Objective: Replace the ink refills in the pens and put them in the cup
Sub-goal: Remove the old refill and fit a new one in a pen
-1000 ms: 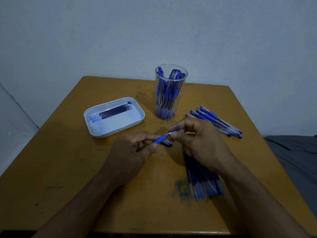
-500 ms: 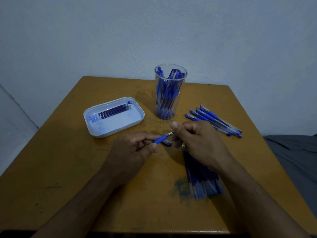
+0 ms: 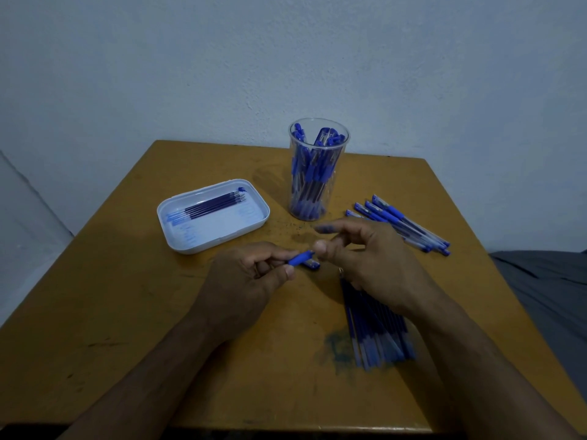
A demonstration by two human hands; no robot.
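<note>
- White plastic tray (image 3: 254, 217), rounded corners, far left on the worn ochre surface (image 3: 127, 312); thin dark refills (image 3: 212, 207) lie side by side in it
- Left hand (image 3: 241, 287) curled, pinching a blue rubbery pen grip (image 3: 300, 258); the barrel is hidden in the fist
- Clear cylindrical cup (image 3: 317, 173) behind, packed with blue pens
- Right hand (image 3: 368, 265) loosely spread, fingertips blurred; what it holds I cannot tell; it covers the tops of a fanned pile of pens (image 3: 378, 341)
- More capped pens (image 3: 403, 222) far right
</note>
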